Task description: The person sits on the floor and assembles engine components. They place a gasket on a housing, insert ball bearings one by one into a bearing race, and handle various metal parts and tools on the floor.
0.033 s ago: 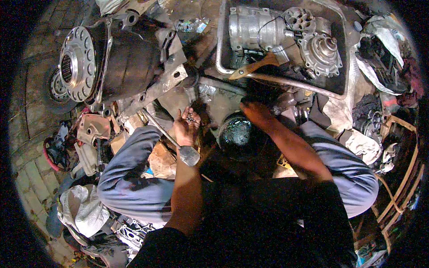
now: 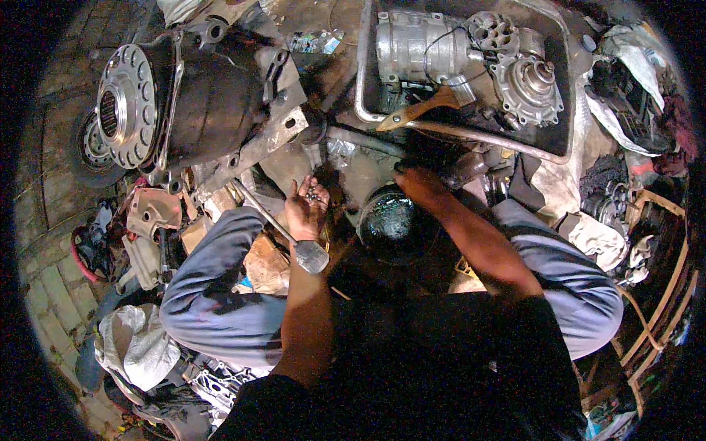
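Note:
My left hand (image 2: 303, 209) is palm up, its fingers loosely cupped. Several small shiny metal balls (image 2: 314, 196) rest on it. Across that wrist, in the picture, lies a rod with a blocky grey end (image 2: 312, 256), like a hammer; whether it touches me I cannot tell. Between my knees stands a dark round vessel (image 2: 390, 231) with a glossy, wet-looking inside. My right hand (image 2: 421, 185) is at its far right rim, fingers curled in shadow. What they hold, if anything, is hidden.
Far left stands a large metal housing (image 2: 213, 103) with a ring of holes. A metal tray (image 2: 471, 131) far right bears gear-case parts and a wooden-handled brush (image 2: 423, 108). Rags (image 2: 597, 239) and a white sack (image 2: 136, 345) lie around my legs.
My right hand has shifted very slightly at the vessel's far rim. The left hand and the balls on it look the same.

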A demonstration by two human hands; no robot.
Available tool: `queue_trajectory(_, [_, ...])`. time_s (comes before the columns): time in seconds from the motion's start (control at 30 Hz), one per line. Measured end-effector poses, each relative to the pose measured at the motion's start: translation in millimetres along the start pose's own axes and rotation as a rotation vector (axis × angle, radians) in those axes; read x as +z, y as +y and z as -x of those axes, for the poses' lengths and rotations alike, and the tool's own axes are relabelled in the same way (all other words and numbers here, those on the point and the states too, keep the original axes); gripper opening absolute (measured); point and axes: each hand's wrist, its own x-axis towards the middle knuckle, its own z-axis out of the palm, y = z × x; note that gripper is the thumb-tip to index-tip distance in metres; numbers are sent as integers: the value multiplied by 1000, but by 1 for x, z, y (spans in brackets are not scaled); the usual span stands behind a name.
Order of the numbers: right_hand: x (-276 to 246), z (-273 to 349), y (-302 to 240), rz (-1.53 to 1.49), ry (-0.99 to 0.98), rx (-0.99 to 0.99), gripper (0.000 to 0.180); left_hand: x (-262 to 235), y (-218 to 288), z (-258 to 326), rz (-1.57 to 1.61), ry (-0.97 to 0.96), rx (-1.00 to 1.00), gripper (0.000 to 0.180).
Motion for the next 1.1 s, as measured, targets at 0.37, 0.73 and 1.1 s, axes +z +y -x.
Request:
queue_trajectory(0.37, [-2, -52, -26, 298, -482, -174, 15, -14, 23, 4, 64, -217, 17, 38])
queue_trajectory(0.73, [67, -41, 10, 340, -88, -282, 7, -14, 14, 3, 70, -92, -23, 47])
queue_trajectory(1.1, [-27, -51, -42, 5, -161, -349, 16, 2, -19, -10, 17, 32, -71, 48])
